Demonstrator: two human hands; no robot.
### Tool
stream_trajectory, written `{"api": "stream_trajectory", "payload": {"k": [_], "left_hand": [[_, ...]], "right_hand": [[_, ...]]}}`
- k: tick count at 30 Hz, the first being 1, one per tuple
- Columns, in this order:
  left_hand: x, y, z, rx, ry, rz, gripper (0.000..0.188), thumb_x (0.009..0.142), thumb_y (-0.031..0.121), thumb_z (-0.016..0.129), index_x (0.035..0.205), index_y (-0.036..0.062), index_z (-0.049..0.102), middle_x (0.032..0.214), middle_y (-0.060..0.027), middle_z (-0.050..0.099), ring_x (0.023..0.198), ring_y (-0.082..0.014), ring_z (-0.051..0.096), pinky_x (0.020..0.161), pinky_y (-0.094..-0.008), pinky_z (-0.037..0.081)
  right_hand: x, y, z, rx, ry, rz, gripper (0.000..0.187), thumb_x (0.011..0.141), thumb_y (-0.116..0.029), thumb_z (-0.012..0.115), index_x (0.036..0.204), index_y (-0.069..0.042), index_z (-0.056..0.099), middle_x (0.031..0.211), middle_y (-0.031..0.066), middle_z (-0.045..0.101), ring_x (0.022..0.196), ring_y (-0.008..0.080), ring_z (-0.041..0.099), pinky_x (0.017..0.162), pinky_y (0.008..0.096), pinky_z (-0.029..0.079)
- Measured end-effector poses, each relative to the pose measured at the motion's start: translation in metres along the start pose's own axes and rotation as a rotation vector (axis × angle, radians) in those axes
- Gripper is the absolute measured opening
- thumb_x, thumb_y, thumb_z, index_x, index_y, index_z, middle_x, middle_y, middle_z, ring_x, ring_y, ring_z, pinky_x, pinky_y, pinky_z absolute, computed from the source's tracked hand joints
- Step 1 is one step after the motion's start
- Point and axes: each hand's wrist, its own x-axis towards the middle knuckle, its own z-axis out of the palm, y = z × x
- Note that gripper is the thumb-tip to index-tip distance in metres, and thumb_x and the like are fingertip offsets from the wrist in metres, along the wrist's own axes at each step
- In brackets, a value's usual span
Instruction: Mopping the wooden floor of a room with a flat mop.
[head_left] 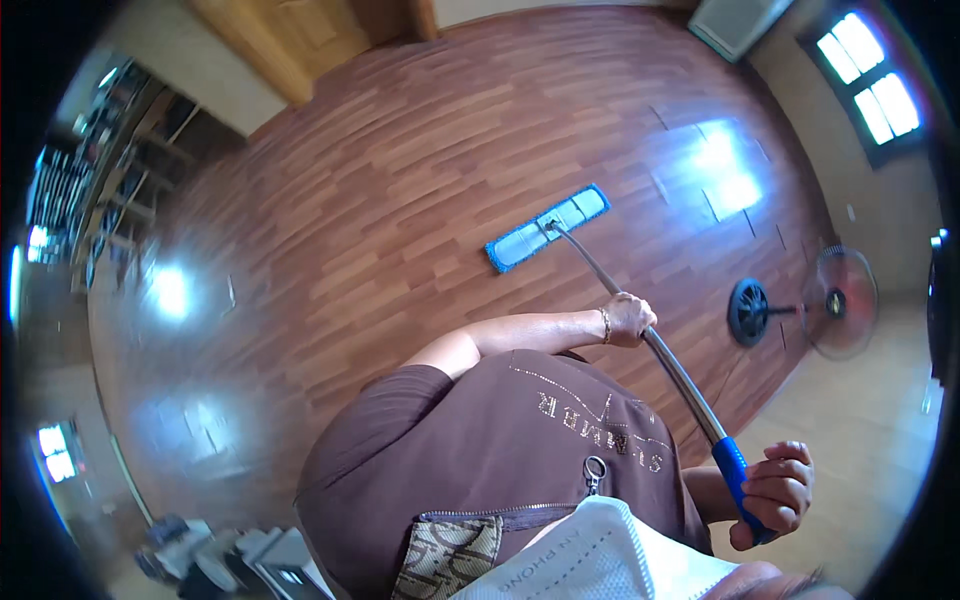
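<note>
A flat mop [683, 375] with a silver pole slants across the view in front of me. My left hand [630, 318] is wrapped round the middle of its pole, with a bracelet at the wrist. Lower right, my right hand [780, 492] grips the blue handle [733, 470] at the pole's end. The mop head [548, 228], a long light-blue plate with a darker blue fringed pad, lies flat on the wooden floor [400, 200], well ahead of my body.
A standing fan [840, 302] with a round black base [748, 312] is at the right by the wall. Shelves [120, 180] with many items line the far left. A wooden door [300, 40] is at the back, a white cabinet [735, 25] at the far right. Grey-white objects [230, 560] sit at lower left.
</note>
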Motion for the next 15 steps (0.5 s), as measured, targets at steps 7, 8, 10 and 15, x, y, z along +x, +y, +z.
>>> {"api": "stream_trajectory", "payload": {"k": [7, 8, 10, 15], "left_hand": [[-0.131, -0.058, -0.028, -0.014, 0.340, -0.332, 0.027, 0.082, 0.037, 0.063, 0.074, 0.0113, 0.066, 0.075, -0.0132, 0.065, 0.074, -0.0310, 0.066, 0.066, -0.0444, 0.052], [-0.149, -0.066, -0.027, 0.051, 0.390, -0.378, 0.029, 0.081, 0.038, 0.063, 0.072, 0.0113, 0.066, 0.073, -0.0131, 0.064, 0.072, -0.0313, 0.066, 0.065, -0.0445, 0.052], [-0.188, -0.081, -0.033, 0.117, 0.407, -0.495, 0.030, 0.080, 0.039, 0.063, 0.068, 0.0112, 0.064, 0.070, -0.0127, 0.063, 0.070, -0.0311, 0.066, 0.064, -0.0454, 0.052], [-0.310, -0.117, -0.031, 0.159, 0.745, -0.663, 0.030, 0.078, 0.032, 0.063, 0.058, 0.0094, 0.058, 0.064, -0.0121, 0.060, 0.068, -0.0321, 0.063, 0.063, -0.0461, 0.051]], "right_hand": [[0.053, 0.015, 0.094, 0.428, -0.084, -0.183, 0.033, 0.070, -0.038, 0.075, 0.072, -0.010, 0.058, 0.063, 0.0020, 0.058, 0.056, 0.0181, 0.058, 0.055, 0.0348, 0.047], [0.061, 0.016, 0.106, 0.478, -0.140, -0.211, 0.032, 0.069, -0.037, 0.076, 0.073, -0.010, 0.059, 0.064, 0.0021, 0.059, 0.057, 0.0185, 0.059, 0.056, 0.0353, 0.048], [0.069, 0.017, 0.133, 0.569, -0.166, -0.238, 0.032, 0.066, -0.035, 0.080, 0.077, -0.011, 0.061, 0.068, 0.0025, 0.062, 0.061, 0.0195, 0.062, 0.057, 0.0352, 0.049], [0.082, -0.013, 0.239, 0.912, -0.039, -0.080, 0.032, 0.070, -0.037, 0.078, 0.072, -0.010, 0.062, 0.062, 0.0034, 0.061, 0.058, 0.0212, 0.064, 0.057, 0.0370, 0.047]]}}
